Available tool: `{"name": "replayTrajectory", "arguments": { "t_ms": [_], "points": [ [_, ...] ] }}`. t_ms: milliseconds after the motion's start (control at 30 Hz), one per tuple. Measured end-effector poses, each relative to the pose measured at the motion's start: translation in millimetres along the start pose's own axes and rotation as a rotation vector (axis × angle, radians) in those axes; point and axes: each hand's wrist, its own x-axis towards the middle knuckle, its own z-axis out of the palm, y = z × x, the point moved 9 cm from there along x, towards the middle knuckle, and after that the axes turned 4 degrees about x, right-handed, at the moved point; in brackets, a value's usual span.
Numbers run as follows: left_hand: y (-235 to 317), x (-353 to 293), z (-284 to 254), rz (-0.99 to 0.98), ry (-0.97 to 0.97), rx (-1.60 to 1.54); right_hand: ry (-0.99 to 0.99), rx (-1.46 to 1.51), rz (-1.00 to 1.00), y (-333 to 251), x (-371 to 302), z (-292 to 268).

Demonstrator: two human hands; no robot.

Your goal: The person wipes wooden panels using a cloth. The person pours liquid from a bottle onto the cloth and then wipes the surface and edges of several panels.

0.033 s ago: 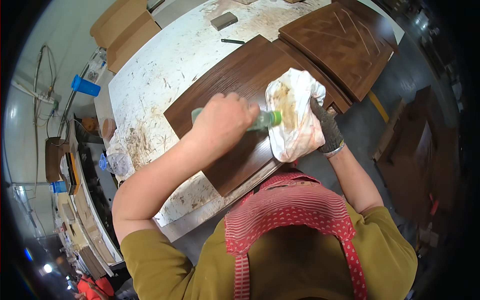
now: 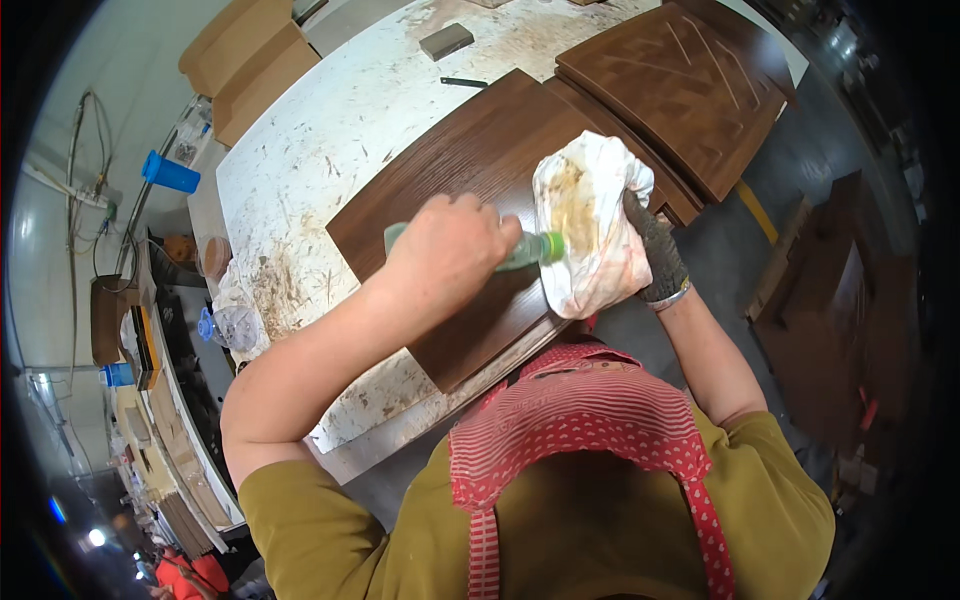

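Both barely shifted, left hand [image 2: 452,240] clasps a bottle [image 2: 524,251], right hand [image 2: 660,255] a stained rag [image 2: 592,235]; smeared white counter [image 2: 300,150], grey floor [image 2: 722,265].

There were two hands, the left hand [image 2: 450,240] and the right hand [image 2: 655,240], and one glove [image 2: 666,268] between them. There was one green bottle [image 2: 525,250] and one rag [image 2: 590,225]. One panel [image 2: 450,170] lay below these; the stack [image 2: 660,90] beyond had at least two, its full count hidden. One table [image 2: 300,190], one grey block [image 2: 446,41], one black tool [image 2: 465,82], one blue cup [image 2: 171,172] and one apron [image 2: 575,400] with two straps [image 2: 483,550] also showed.
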Motion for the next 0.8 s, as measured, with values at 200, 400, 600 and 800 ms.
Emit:
{"name": "replayTrajectory", "arguments": {
  "t_ms": [200, 400, 600, 800],
  "points": [
    [-10, 18, -15, -0.066, 0.046, 0.044, -0.003, -0.021, 0.022, 1, -4, -12],
    [9, 30, -22, 0.031, -0.015, 0.024, -0.003, -0.07, 0.026, 2, 1, -29],
    [-23, 35, -8, -0.067, 0.007, -0.051, 0.036, 0.051, 0.127, 26, -6, -6],
    [-69, 40, 20, -0.184, 0.063, -0.317, 0.027, 0.146, 0.213, 30, 38, -35]
  ]
}}
